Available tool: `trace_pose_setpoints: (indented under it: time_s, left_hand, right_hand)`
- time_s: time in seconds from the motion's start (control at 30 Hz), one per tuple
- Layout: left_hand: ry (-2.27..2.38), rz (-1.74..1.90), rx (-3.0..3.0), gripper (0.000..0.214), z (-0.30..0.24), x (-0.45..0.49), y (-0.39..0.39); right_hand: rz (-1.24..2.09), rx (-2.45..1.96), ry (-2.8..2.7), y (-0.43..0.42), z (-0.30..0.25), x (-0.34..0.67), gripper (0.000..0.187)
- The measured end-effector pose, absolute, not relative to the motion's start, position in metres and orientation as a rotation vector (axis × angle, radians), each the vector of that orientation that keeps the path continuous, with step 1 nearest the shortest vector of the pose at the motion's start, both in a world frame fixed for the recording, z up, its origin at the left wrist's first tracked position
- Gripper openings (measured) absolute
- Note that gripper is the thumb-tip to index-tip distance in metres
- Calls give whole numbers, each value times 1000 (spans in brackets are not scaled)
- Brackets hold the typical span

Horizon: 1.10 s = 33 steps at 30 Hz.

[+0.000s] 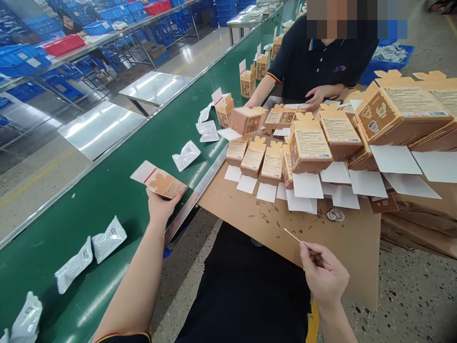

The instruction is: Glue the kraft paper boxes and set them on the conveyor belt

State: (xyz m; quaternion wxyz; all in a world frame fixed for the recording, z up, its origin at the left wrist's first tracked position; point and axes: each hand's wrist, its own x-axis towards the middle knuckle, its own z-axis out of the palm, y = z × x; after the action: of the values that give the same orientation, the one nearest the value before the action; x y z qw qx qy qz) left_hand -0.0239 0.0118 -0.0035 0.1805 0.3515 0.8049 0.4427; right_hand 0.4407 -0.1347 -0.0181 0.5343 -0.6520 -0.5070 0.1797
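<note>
With my left hand [162,205] I grip a brown printed carton [167,183] over the green conveyor belt [139,138]; its white flap with a red strip stands open. Between the fingertips of my right hand [323,271] is a thin cotton swab [293,235], its white tip pointing up and left. Below the swab lies a cardboard sheet [342,243] with dark wet spots. A small clear round dish [335,215] sits on that sheet, ahead of my right hand. Silver foil pouches [186,156] lie on the belt on both sides of the held carton.
Several brown cartons [310,143] with white flaps out are stacked on the cardboard's far side. Across from me a co-worker [321,62] has one hand at a carton [248,119]. More open cartons [247,81] stand along the belt. A metal rail [210,176] edges the belt.
</note>
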Motion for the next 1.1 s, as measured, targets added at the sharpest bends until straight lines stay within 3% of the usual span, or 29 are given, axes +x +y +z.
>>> trace_pose_setpoints:
  time_s: [0.13, 0.27, 0.4, 0.5, 0.6, 0.8, 0.97, 1.1]
  left_hand:
    - [2315, 1207, 942, 93, -11, -20, 17]
    - [2383, 1405, 1016, 102, -8, -11, -4]
    - [2289, 1707, 1288, 67, 7, 15, -10]
    - [1979, 1804, 1470, 44, 32, 45, 34]
    - [1767, 1627, 1491, 41, 61, 77, 110]
    - [1794, 982, 1330, 60, 94, 138, 228]
    - [1837, 755, 1450, 49, 98, 162, 243]
    - [1843, 852, 1490, 51, 111, 140, 223]
  right_hand:
    - [414, -1542, -1263, -129, -16, 443, 40]
    - [344, -1562, -1249, -134, -12, 456, 35]
    - [263, -1574, -1219, -142, -15, 473, 31]
    - [268, -1589, -1190, -142, -15, 474, 37]
    - [302, -1580, -1164, -139, -8, 467, 44]
    - [281, -1538, -1120, -141, 7, 455, 47]
    - [237, -1544, -1101, -147, 7, 460, 49]
    - [157, -1560, -1097, -149, 6, 479, 44]
